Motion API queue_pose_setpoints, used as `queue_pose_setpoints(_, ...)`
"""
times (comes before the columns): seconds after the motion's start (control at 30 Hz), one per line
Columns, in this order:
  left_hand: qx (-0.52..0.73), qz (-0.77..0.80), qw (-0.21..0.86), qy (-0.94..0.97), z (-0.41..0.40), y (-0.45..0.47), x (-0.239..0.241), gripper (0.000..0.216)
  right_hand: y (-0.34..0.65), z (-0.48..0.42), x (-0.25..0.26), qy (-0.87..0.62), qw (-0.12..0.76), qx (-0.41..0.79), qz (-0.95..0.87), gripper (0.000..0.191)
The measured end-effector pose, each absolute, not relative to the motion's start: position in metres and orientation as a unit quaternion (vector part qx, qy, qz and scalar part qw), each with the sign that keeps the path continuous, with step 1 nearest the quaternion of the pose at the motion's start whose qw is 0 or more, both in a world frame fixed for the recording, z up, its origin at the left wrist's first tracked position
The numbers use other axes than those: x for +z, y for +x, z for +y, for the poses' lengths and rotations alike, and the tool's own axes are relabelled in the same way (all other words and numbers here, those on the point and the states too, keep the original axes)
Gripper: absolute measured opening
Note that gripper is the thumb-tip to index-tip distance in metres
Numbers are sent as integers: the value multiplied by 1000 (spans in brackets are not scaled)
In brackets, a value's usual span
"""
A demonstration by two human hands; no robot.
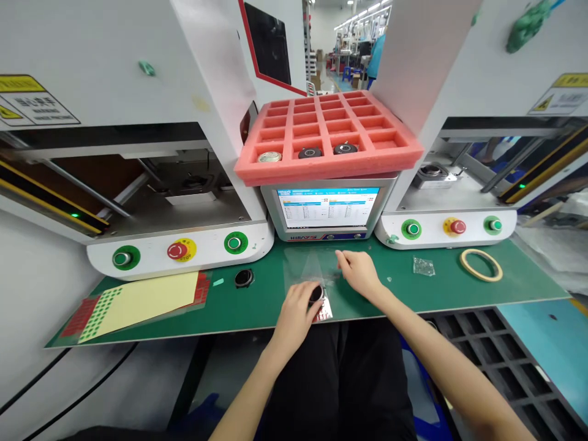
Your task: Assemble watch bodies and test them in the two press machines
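My left hand curls its fingers round a round black watch case at the front middle of the green work mat. Under that hand lies a shiny silver strip with red marks. A clear plastic film spreads over the mat just beyond it. To the right, my right hand is closed in a pinch above the mat; whatever its fingertips hold is too small to make out. A second round black watch case rests on the mat to the left, apart from both hands.
Behind the mat stands a screen, topped by a pink foam tray with several round parts. Press machines with buttons flank it. A yellow sheet with green dots lies left; a tape roll and clear bag lie right.
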State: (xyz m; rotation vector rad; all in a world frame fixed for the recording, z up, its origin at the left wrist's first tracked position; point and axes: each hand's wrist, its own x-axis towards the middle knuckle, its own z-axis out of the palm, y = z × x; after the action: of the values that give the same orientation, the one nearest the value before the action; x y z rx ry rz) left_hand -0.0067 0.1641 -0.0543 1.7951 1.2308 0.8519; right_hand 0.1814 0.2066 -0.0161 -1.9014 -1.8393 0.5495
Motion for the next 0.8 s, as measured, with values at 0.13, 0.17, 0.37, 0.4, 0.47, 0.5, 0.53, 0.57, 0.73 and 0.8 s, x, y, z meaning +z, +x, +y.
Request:
queue_pose_setpoints(0.13, 357, 458, 546, 603, 134, -3, -20, 45, 178, 122, -5, -634, 330, 245, -655, 25)
queue_pose_setpoints(0.17, 370, 446, 600, 551, 123, -2, -12, 46, 175, 103, -3, -621, 356, 258, -649, 18)
queue_pose_setpoints(0.37, 453, 434, 593, 505, 62, 2, 17, 20, 151, 38, 13, -492, 586, 350, -540, 12)
queue_pose_setpoints(0.4, 456, 428, 564, 539, 55, 0, 21, 17, 150, 33, 16, -482, 598, 346, -539, 16)
queue_pose_setpoints(0.47, 453, 409, 515, 602, 45, -4, 28, 18, 149, 27, 22, -465, 610, 330, -550, 22)
queue_pose_setpoints(0.5, 449, 398, 494, 629, 41, -6, 31, 20, 149, 24, 25, -457, 613, 318, -560, 24)
queue_pose_setpoints(0.53, 444, 389, 471, 656, 38, -9, 33, 23, 149, 21, 27, -450, 616, 304, -570, 25)
queue_pose_setpoints(0.57, 437, 382, 449, 680, 36, -11, 35, 26, 149, 19, 29, -444, 620, 288, -579, 26)
queue_pose_setpoints(0.73, 417, 363, 382, 740, 31, -20, 36, 30, 148, 12, 37, -423, 634, 234, -604, 25)
queue_pose_setpoints(0.8, 414, 356, 371, 751, 30, -22, 35, 31, 147, 10, 39, -425, 635, 235, -601, 24)
